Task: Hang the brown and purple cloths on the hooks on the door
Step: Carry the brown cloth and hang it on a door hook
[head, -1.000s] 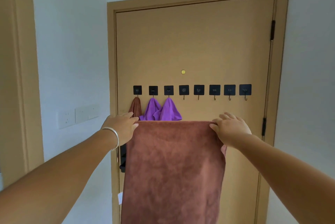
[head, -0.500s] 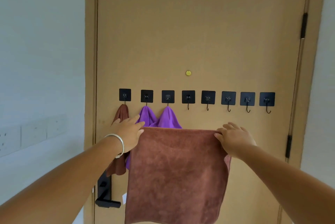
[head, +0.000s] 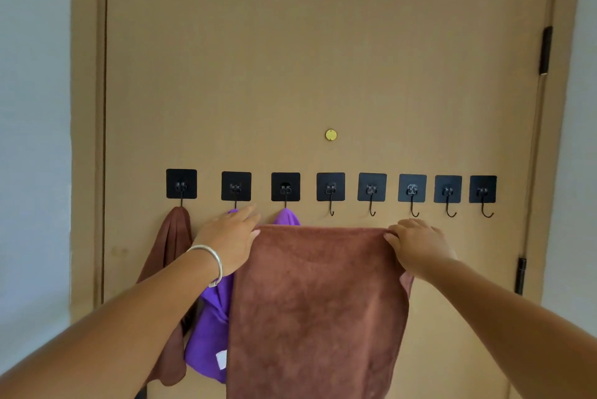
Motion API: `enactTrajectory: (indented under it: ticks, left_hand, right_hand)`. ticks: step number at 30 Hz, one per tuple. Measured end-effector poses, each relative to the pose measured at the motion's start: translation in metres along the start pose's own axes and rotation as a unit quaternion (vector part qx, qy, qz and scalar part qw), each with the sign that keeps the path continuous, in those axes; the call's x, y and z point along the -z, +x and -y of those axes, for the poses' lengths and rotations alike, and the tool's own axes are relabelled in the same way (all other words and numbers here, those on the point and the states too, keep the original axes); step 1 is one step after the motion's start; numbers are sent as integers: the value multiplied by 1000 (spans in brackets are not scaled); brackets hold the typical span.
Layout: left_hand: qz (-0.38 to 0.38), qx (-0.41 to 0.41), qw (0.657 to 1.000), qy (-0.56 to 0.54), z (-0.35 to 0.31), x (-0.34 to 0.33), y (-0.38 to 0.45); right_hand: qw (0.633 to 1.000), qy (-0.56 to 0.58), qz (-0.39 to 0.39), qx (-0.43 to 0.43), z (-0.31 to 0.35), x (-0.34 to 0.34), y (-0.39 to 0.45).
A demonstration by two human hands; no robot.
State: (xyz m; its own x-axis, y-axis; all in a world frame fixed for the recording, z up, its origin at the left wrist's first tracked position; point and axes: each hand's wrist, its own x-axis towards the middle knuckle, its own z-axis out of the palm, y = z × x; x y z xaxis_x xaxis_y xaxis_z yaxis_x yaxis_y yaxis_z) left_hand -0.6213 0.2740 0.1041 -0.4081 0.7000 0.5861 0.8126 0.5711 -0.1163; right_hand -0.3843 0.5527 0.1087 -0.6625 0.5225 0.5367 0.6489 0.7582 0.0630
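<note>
Both hands hold a brown cloth [head: 318,308] spread flat in front of the door [head: 323,59], just below the row of black hooks [head: 330,192]. The left hand [head: 231,242] pinches its top left corner, the right hand [head: 418,248] grips the top right. Another brown cloth [head: 171,247] and purple cloths [head: 210,331] hang on the three leftmost hooks
</note>
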Motion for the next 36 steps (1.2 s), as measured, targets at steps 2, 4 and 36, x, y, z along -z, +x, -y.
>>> enactTrajectory:
  ticks: [2, 4, 36]
  left_hand:
    - [-36, 0, 999, -18, -2, -2, 9]
    - [-62, -1, 998, -27, -6, 0, 21]
    - [98, 29, 984, 143, -136, -56, 71]
  right_hand:
    - [998, 26, -50, 10, -1, 0, 12]
    - [991, 59, -114, 26, -3, 0, 24]
    - [989, 35, -53, 135, 64, -58, 50]
